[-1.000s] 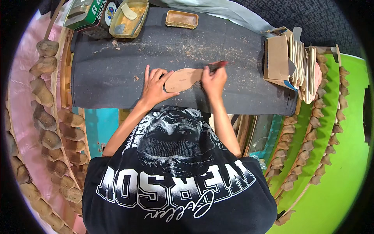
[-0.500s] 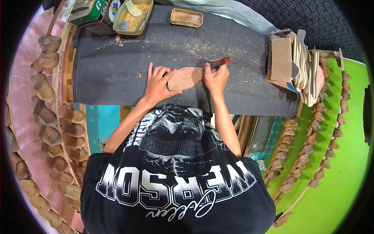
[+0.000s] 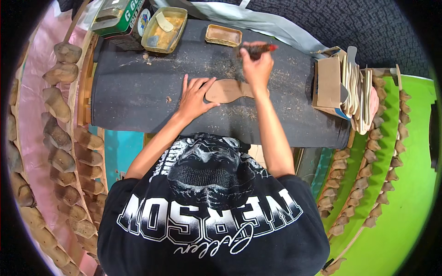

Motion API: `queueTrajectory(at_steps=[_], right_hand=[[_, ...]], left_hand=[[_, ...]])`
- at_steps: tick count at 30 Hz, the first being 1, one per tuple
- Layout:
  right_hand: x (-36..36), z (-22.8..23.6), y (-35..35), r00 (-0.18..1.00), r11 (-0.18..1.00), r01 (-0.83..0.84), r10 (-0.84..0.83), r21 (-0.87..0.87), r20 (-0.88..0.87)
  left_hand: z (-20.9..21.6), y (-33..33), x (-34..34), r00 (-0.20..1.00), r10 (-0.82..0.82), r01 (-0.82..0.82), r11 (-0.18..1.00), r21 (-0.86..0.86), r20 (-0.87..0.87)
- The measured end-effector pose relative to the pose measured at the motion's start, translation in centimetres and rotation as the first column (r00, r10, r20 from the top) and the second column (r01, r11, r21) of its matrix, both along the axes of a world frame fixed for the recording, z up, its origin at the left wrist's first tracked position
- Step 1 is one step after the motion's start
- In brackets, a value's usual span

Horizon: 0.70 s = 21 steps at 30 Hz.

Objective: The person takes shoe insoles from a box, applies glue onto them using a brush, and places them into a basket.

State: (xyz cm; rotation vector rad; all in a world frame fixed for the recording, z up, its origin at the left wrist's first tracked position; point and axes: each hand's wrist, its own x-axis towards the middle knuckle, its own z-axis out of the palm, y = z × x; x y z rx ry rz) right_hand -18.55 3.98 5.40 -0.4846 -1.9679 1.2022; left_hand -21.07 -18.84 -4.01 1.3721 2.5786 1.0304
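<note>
A tan, sole-shaped piece [image 3: 226, 90], like a shoe insole, lies flat on the dark-covered table. My left hand [image 3: 196, 97] holds its rounded left end, the thumb at the near edge and the fingers at the far edge. My right hand [image 3: 258, 70] is closed round a dark tool [image 3: 258, 48] with a red end; motion blurs its tip, so I cannot tell its kind. That hand is raised past the sole's far edge, close to a small brown tray [image 3: 223, 36]. My right forearm covers part of the sole's right end.
Upper left, a larger yellowish tray [image 3: 164, 30] holds a pale scraper-like piece, beside a green tin [image 3: 120, 23]. A cardboard box [image 3: 328, 83] with upright sole-shaped pieces [image 3: 357, 89] stands at right. Racks of wooden shoe lasts [image 3: 57, 103] flank both sides. Shavings dot the table [image 3: 138, 108].
My right hand has lifted off the sole's right end and moved away toward the small brown tray, carrying the tool. My left hand still holds the sole. The view has shifted slightly.
</note>
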Motion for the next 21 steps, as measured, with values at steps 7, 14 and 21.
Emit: queueTrajectory(at_steps=[7, 14, 21], right_hand=[[-7.2, -1.4, 5.3, 0.973, 0.982, -0.064, 0.022, 0.178, 0.232], [-9.9, -3.5, 5.8, 0.898, 0.944, -0.234, 0.118, 0.232, 0.425], [-10.0, -2.9, 4.5, 0.879, 0.915, -0.215, 0.03, 0.34, 0.476]], left_hand=[[1.1, 0.4, -0.7, 0.999, -0.048, 0.048, 0.998, 0.033, 0.019], [1.0, -0.1, -1.6, 0.994, -0.094, 0.087, 0.991, 0.105, 0.061], [0.6, -0.4, -1.5, 0.994, -0.084, 0.076, 0.992, 0.101, 0.071]])
